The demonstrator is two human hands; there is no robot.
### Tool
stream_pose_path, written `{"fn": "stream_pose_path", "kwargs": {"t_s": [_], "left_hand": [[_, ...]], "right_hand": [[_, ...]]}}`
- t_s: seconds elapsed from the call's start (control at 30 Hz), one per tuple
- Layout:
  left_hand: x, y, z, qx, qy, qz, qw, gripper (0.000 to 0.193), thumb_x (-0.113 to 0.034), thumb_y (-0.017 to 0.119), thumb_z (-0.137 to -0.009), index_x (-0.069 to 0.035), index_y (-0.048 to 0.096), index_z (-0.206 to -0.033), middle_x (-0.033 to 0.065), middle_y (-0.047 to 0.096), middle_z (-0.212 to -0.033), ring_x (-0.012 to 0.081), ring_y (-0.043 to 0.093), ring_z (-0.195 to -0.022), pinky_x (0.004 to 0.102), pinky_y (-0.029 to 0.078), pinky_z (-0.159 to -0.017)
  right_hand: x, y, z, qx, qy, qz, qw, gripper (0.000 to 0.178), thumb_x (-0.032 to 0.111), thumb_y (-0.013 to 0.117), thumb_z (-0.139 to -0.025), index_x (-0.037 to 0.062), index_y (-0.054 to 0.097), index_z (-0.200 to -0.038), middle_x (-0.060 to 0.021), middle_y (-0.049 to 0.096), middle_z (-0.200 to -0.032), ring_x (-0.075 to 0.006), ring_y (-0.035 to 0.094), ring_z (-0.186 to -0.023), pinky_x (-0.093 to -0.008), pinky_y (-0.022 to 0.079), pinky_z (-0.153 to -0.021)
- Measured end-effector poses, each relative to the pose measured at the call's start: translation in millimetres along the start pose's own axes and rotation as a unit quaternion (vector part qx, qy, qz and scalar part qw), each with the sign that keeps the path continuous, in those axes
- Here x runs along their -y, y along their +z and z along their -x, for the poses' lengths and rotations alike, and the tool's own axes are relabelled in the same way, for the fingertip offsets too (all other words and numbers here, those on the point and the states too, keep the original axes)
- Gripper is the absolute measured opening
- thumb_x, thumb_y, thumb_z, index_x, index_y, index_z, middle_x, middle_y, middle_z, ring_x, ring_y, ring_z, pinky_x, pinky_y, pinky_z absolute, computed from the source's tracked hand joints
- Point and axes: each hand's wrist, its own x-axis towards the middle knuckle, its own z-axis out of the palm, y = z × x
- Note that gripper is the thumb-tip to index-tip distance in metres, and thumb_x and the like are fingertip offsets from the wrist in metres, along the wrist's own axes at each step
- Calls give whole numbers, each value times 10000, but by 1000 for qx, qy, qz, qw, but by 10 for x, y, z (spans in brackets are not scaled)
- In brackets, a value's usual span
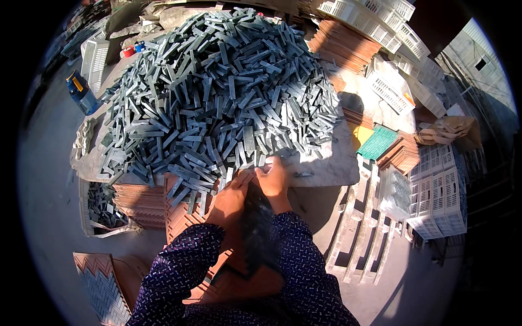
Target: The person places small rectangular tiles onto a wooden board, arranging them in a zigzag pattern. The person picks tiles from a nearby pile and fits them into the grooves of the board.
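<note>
A large heap of grey-green stone strips (217,92) covers the worktable (337,163). Both my hands are at its front edge, close together. The fingers of my left hand (231,200) are pressed together and point at the nearest strips; whatever they hold is hidden. My right hand (274,183) has its thumb and fingertips pinched around a small pale-lit strip (268,161). Beneath my wrists lies a reddish-brown zigzag-ridged tray (234,280). Dark strips in a herringbone pattern (258,233) show in it between my forearms, partly in shadow.
Stacked brown trays (138,204) stand at the left, beside a crate of loose strips (100,209). A filled tray (103,288) is at lower left. A wooden pallet (356,228) and white crates (437,195) are at right. A bottle (81,95) stands at far left.
</note>
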Motion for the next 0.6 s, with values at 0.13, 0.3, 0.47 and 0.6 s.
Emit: {"fn": "stream_pose_path", "kwargs": {"t_s": [0.13,0.3,0.47,0.6], "left_hand": [[-57,-615,162,-112,-70,130,983,301,36,573,-804,-6,625,-1098,182,623,-976,345,634,-846,376,508,-726],[109,-1124,614,-142,-196,282,928,149,58,591,-838,43,657,-970,127,659,-882,173,651,-782,266,514,-675],[83,-1291,1162,-137,-210,271,929,132,64,594,-824,41,669,-931,121,670,-880,160,642,-761,265,507,-689],[70,-1203,1718,-123,-275,294,907,147,57,564,-837,37,676,-930,86,657,-826,124,618,-749,244,496,-666]], "right_hand": [[-98,-297,52,108,51,-177,977,291,138,718,-802,-6,599,-1025,-53,649,-819,-97,605,-731,-256,486,-637],[87,-610,285,232,50,-356,904,234,54,633,-863,14,590,-1089,2,605,-819,-52,534,-688,-206,429,-601],[80,-639,555,289,30,-337,896,248,23,610,-868,4,573,-1112,2,584,-817,-48,518,-681,-194,418,-594],[302,-509,828,312,79,-345,882,267,12,622,-852,20,553,-1110,-17,594,-826,-60,533,-675,-202,427,-584]]}}
